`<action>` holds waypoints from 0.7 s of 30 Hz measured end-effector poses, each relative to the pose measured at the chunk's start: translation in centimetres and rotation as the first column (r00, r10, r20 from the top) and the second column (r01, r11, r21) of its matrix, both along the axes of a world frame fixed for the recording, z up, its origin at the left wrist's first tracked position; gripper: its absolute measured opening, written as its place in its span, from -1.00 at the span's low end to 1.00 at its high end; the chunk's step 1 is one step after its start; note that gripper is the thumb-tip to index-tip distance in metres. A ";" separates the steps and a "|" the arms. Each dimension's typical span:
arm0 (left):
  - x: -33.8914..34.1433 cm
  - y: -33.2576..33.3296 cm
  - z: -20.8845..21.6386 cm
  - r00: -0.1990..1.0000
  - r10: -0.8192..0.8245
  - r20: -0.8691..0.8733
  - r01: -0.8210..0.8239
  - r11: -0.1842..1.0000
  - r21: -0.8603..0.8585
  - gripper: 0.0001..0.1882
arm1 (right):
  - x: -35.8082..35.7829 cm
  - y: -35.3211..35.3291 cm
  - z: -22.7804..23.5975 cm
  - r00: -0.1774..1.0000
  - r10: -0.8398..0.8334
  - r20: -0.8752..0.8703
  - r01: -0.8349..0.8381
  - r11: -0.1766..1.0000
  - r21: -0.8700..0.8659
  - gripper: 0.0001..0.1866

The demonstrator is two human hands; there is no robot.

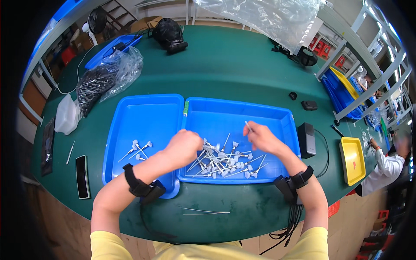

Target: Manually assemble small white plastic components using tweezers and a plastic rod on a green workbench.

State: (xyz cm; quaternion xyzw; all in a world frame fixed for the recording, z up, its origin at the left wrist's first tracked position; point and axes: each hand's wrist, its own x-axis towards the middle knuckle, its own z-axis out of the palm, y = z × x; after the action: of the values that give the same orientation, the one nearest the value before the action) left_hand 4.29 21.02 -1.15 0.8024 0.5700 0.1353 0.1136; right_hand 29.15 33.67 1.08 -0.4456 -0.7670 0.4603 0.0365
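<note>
My left hand [185,145] is closed above the inner edge of the right blue tray [242,106]. Its fingertips reach the pile's left side, and I cannot make out what is in them. My right hand [262,138] hovers over the same tray's right half, pinching a small whitish stick-like piece [248,126] between thumb and finger. Below both hands lies a loose pile of pale plastic heads with thin stems [225,162]. In the left blue tray [143,108] rest several similar pieces [138,149], partly hidden by my left forearm.
Two thin rods [206,212] lie near the front edge. To the left are a phone [82,177], a white container [67,115] and a bag of dark parts [97,84]. A grey box [307,140] and yellow tray [353,161] stand right, near a co-worker's white sleeve [381,173].
</note>
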 end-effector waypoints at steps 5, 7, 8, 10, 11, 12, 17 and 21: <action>-2.4 -2.2 4.4 0.965 0.047 0.258 -0.087 0.986 0.145 -0.93 | 0.8 0.7 -1.5 0.985 0.169 -0.037 -0.159 0.968 0.195 -0.77; -3.5 -4.1 6.7 0.755 0.291 0.587 -0.237 0.957 -0.169 -0.87 | 1.0 0.7 -2.3 0.946 0.277 -0.169 -0.206 0.915 0.347 -0.72; -4.2 -5.0 7.4 0.756 0.304 0.580 -0.250 0.953 -0.174 -0.87 | 1.5 0.6 -2.0 0.941 0.287 -0.178 -0.214 0.915 0.342 -0.72; -6.4 -8.0 8.4 0.641 0.422 0.641 -0.337 0.905 -0.259 -0.83 | 1.3 -0.6 0.2 0.953 0.292 -0.083 -0.263 0.930 0.256 -0.60; -7.2 -9.3 8.4 0.581 0.460 0.671 -0.380 0.883 -0.276 -0.83 | 1.5 -0.9 0.6 0.957 0.279 -0.075 -0.255 0.938 0.235 -0.56; -8.1 -10.8 8.2 0.577 0.482 0.660 -0.410 0.869 -0.277 -0.83 | 1.6 -1.3 0.8 0.959 0.274 -0.072 -0.254 0.944 0.211 -0.51; -10.7 -15.8 6.2 0.492 0.585 0.645 -0.529 0.789 -0.312 -0.86 | 1.4 -2.7 1.0 0.963 0.270 -0.019 -0.261 0.944 0.203 -0.57; -11.1 -17.4 5.3 0.346 0.569 0.746 -0.549 0.767 -0.331 -0.85 | 1.2 -2.9 -0.4 0.986 0.122 -0.109 -0.105 0.983 0.152 -0.80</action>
State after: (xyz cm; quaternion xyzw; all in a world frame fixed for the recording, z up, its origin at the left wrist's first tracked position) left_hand -6.85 3.64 4.12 0.4005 0.6904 0.5118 0.3178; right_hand 30.36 30.73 0.72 -0.3693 -0.8192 0.4300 0.0877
